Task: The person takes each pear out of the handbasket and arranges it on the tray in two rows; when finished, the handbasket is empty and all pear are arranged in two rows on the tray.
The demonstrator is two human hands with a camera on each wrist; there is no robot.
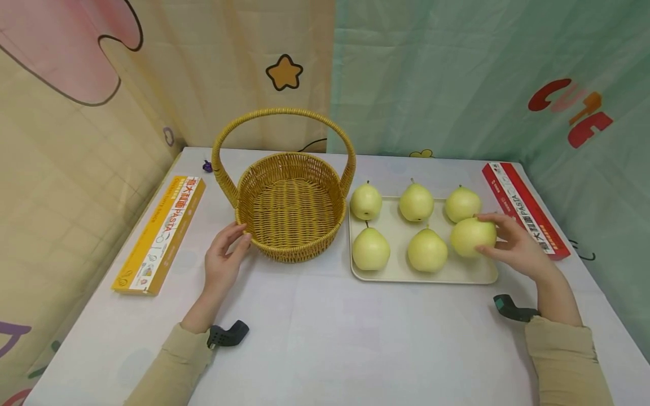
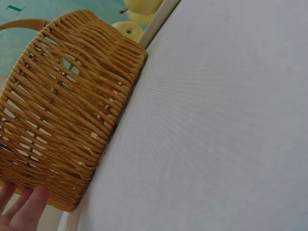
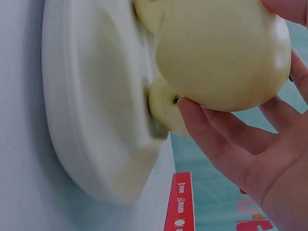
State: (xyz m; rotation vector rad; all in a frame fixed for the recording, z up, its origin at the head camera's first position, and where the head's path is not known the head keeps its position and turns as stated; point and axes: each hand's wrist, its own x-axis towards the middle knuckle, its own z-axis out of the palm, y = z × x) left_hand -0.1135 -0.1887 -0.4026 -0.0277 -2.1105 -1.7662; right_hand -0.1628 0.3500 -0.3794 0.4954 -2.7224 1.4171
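Observation:
A yellow-green pear (image 1: 473,237) is gripped between the thumb and fingers of my right hand (image 1: 518,248). In the right wrist view the held pear (image 3: 224,53) appears raised over the tray's right end. Several more pears (image 1: 427,250) lie on a cream rectangular tray (image 1: 396,276) in two rows. To the left of the tray stands a round woven basket (image 1: 291,217) with a tall arched handle, nothing inside it. My left hand (image 1: 223,259) is at the basket's left front rim. Its fingertips (image 2: 36,199) touch the outer wicker wall in the left wrist view.
A yellow pasta box (image 1: 159,237) lies on the left of the white table (image 1: 325,338). A red pasta box (image 1: 528,208) lies right of the tray. One small purple object (image 1: 207,166) sits behind the basket's left side. Printed curtains (image 1: 431,79) hang behind the table.

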